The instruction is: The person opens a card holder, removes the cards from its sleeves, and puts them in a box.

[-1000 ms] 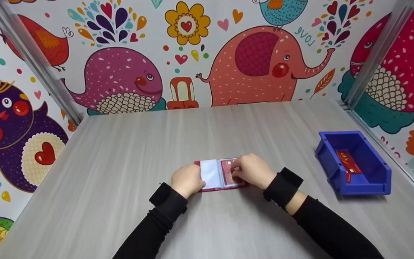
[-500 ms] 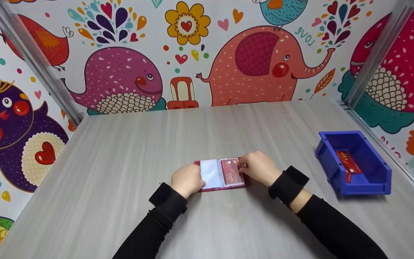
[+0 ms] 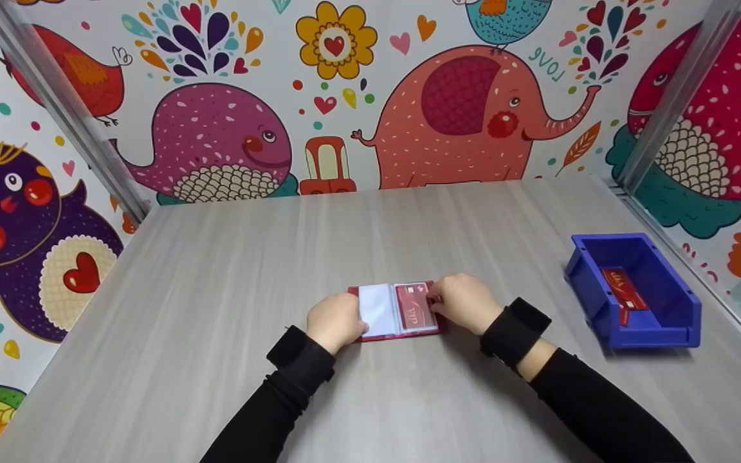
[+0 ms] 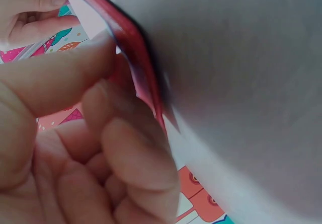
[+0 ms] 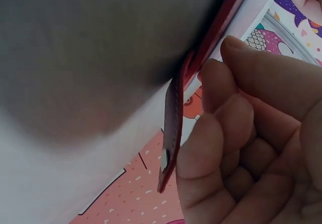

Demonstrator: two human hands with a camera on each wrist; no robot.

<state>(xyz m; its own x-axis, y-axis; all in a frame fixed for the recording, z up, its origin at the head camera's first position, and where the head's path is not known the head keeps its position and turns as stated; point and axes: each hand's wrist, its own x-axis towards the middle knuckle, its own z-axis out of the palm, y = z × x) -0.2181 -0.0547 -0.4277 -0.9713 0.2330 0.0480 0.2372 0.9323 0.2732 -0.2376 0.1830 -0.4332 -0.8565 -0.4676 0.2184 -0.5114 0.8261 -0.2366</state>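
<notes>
A red card holder (image 3: 351,337) lies spread open on the table, with clear plastic sleeves inside. Its left sleeve (image 3: 377,312) looks whitish, and a red VIP card (image 3: 414,308) sits in the right sleeve. My left hand (image 3: 335,321) grips the holder's left edge, thumb over the page; the left wrist view shows the red cover (image 4: 133,43) between thumb and curled fingers. At the right edge, my right hand (image 3: 467,302) pinches the sleeve side beside the card with thumb and forefinger. A strap with a metal snap (image 5: 165,158) sticks out near its curled fingers.
A blue plastic bin (image 3: 660,334) stands on the right of the table, with red VIP cards (image 3: 624,292) inside. The grey wood-grain table (image 3: 248,257) meets cartoon-printed walls (image 3: 332,96) at the back and sides, with metal posts in the corners.
My right hand has drawn back rightward from over the card to the holder's right edge, so the card's VIP print shows. My left hand keeps its grip in the same place.
</notes>
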